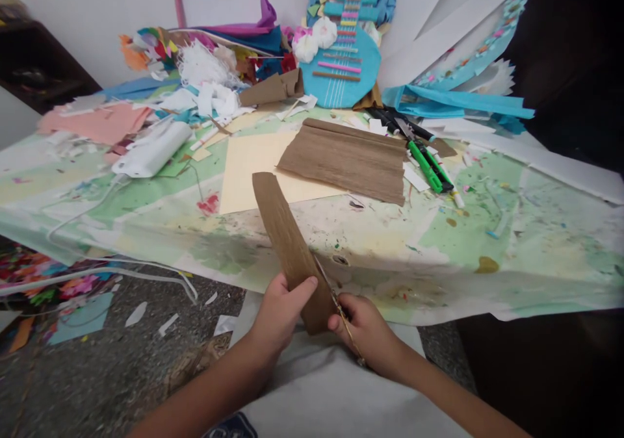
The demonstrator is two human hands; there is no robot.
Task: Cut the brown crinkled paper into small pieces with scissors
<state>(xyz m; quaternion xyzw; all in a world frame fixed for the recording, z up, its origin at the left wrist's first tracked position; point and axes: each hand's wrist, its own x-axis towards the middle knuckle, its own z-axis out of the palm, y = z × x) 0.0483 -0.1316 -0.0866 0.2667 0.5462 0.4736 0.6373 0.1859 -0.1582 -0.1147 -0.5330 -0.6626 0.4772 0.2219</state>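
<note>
A long strip of brown crepe paper point(280, 223) slants over the table's front edge and down toward my lap. My left hand point(279, 311) is closed on its lower part, thumb on top. In my right hand point(365, 331) is a pair of scissors point(336, 303), whose blades lie along the strip's right edge; whether they are cutting into it cannot be told. Beyond the hands, a wider piece of brown crepe paper point(346, 158) rests partly on a cream sheet point(248, 165).
A green utility knife point(429, 165) lies right of the brown paper. A white power bank point(153, 149) with a cable is at the left. A blue paper guitar point(341, 61) leans on the wall amid paper scraps. More scraps point(136, 314) litter the floor.
</note>
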